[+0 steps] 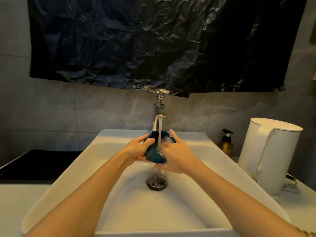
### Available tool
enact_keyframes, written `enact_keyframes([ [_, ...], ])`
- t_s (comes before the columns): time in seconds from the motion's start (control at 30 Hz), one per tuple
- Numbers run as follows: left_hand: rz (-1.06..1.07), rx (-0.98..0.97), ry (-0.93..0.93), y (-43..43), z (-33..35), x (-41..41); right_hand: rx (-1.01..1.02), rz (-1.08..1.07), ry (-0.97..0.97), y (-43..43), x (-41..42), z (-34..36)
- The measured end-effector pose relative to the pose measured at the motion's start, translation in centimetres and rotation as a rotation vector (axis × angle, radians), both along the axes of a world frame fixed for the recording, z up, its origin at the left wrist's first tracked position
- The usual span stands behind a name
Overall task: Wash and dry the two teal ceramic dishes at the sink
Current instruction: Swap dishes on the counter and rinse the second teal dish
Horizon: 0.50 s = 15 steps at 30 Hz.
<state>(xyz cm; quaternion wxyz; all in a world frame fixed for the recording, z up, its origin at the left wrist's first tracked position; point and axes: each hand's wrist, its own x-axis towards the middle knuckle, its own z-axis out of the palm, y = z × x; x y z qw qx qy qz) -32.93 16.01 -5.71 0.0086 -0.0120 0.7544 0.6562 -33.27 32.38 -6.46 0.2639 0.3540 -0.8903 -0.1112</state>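
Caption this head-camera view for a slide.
Left hand and right hand hold a teal dish under the running tap.

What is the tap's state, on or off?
On: a stream falls from the tap onto the dish held by the left hand and right hand, then splashes at the drain.

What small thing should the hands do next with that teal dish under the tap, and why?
Probably tilt the teal dish a bit so the stream sweeps the white froth near its right rim. The left hand grips it, the right hand holds its right side, and water falls on its middle.
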Motion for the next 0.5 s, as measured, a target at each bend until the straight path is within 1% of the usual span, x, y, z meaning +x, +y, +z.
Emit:
enact_keyframes([
  [0.07, 0.020, -0.014, 0.015, -0.16, -0.07, -0.19, -0.028, 0.054, -0.017, -0.16, 0.30, -0.11],
  [0.13, 0.033, -0.026, 0.024, -0.31, -0.02, -0.22, -0.109, 0.128, -0.125, -0.24, 0.40, -0.21],
  [0.2, 0.015, -0.056, 0.028, -0.33, 0.16, -0.19, -0.092, 0.161, -0.164, -0.26, 0.05, -0.30],
  [0.3, 0.000, -0.085, 0.022, -0.35, 0.39, -0.02, -0.049, 0.086, -0.127, -0.18, -0.34, -0.47],
  [0.37, 0.009, -0.099, 0.018, -0.39, 0.44, -0.01, -0.026, 0.000, -0.049, -0.17, 0.12, -0.20],
  [0.43, 0.019, -0.089, 0.025, -0.33, 0.48, 0.01, 0.040, -0.048, 0.023, -0.37, 0.45, -0.18],
  [0.5, 0.046, -0.071, 0.057, -0.35, 0.60, 0.02, 0.095, -0.086, 0.045, -0.80, 0.15, -0.43],
])
